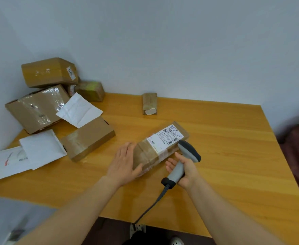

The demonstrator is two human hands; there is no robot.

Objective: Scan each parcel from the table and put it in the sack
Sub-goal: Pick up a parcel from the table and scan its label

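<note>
I see a brown parcel [149, 154] whose white label [164, 139] carries black barcodes. The scanner [189, 151] is light grey with a dark grey head. The table [224, 147] is orange wood grain; 3 mailers [42, 149] are white.

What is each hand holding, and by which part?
Right hand grips the scanner by its handle. Left hand holds nothing: it rests flat on the near end of the labelled parcel.

Seven boxes [49, 71] [37, 108] [72, 89] [92, 91] [150, 103] [88, 138] [162, 144], three mailers [78, 110] [42, 147] [9, 161], one scanner [182, 161]
</note>
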